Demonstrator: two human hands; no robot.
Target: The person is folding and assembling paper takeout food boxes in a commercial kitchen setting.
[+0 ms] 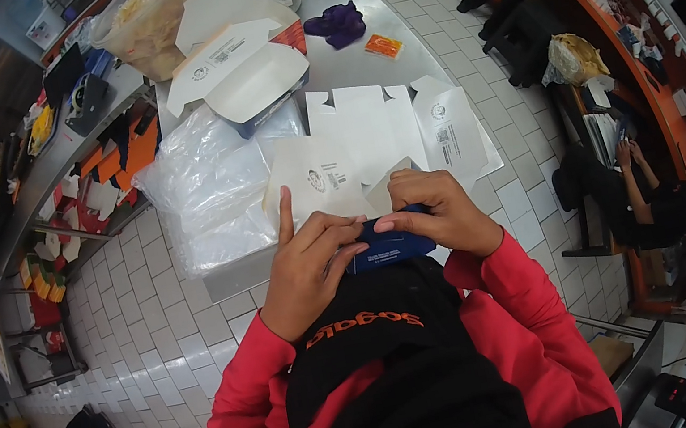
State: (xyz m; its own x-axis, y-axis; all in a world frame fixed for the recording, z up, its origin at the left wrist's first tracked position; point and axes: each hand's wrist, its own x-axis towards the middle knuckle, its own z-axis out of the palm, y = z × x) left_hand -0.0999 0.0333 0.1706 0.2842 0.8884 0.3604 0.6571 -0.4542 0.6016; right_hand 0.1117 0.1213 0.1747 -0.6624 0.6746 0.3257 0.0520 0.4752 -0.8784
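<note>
Both hands closed on small dark blue box [389,247], held just above near edge of steel desk [231,278]. Left hand [307,270] gripping box's left end, index finger sticking straight up. Right hand [438,212] pinching right end, fingers curled over top. Flat white carton blanks [376,140] on desk right behind hands; clear plastic bags [211,182] to left; purple gloves [337,24] farther back.

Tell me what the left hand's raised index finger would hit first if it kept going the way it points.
Probably the flat white carton blank just beyond the left hand; the finger's tip already overlaps it in the picture, though their height apart is unclear.
</note>
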